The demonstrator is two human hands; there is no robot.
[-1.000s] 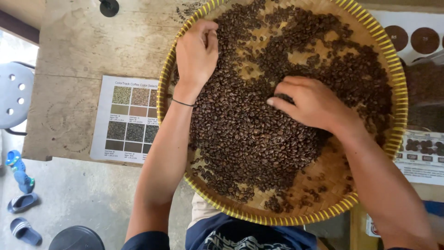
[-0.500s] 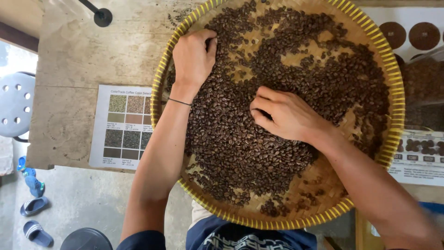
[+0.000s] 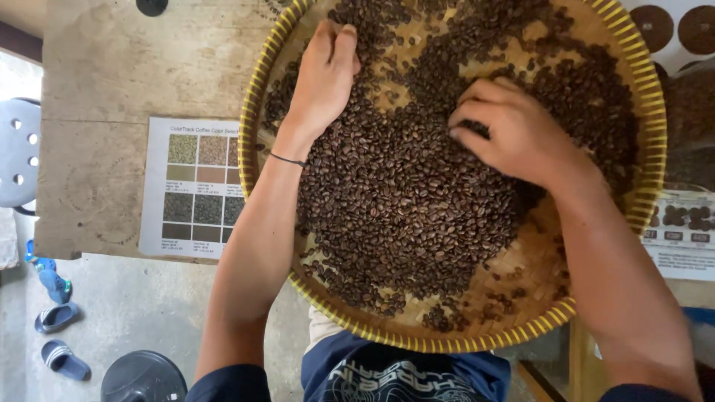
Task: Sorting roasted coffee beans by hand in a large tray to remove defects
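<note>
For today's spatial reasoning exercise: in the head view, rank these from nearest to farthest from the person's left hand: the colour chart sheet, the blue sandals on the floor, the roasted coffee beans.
1. Roasted coffee beans: under the left hand, in the woven tray.
2. Colour chart sheet: on the table, lower left of the hand.
3. Blue sandals: on the floor, far lower left.

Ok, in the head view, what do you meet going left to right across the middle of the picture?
Grey perforated stool → bare wooden table → colour chart sheet → yellow rim of the woven tray → left hand on the coffee beans → right hand → printed card with bean pictures.
</note>
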